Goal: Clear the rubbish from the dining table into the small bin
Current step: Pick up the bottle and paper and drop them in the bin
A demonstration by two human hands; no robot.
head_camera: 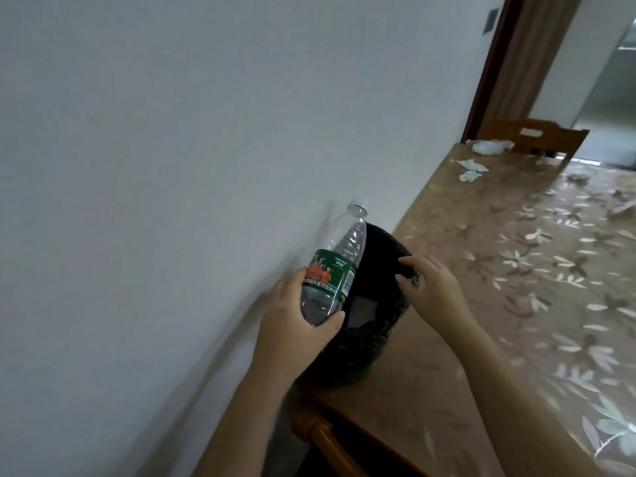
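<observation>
The left hand (296, 325) is wrapped round a plastic water bottle (330, 270), fingers curled on its base, just beside the small bin (371, 335) on the bench (447, 390). The bin's liner rim is pinched by the right hand (430, 284). Crumpled tissues (471, 170) are scattered well beyond.

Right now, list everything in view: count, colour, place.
plastic bottle: one, clear with a green label, beside the small bin
small bin: one, black-lined, on the table's near corner
tissues: several, white, crumpled, far end of the table
table: one, brown floral cover, against the wall
chairs: two, orange-brown wood, one at each end of the table
wall: one, white, left
left hand: grips the bottle's base
right hand: holds the bin's rim
</observation>
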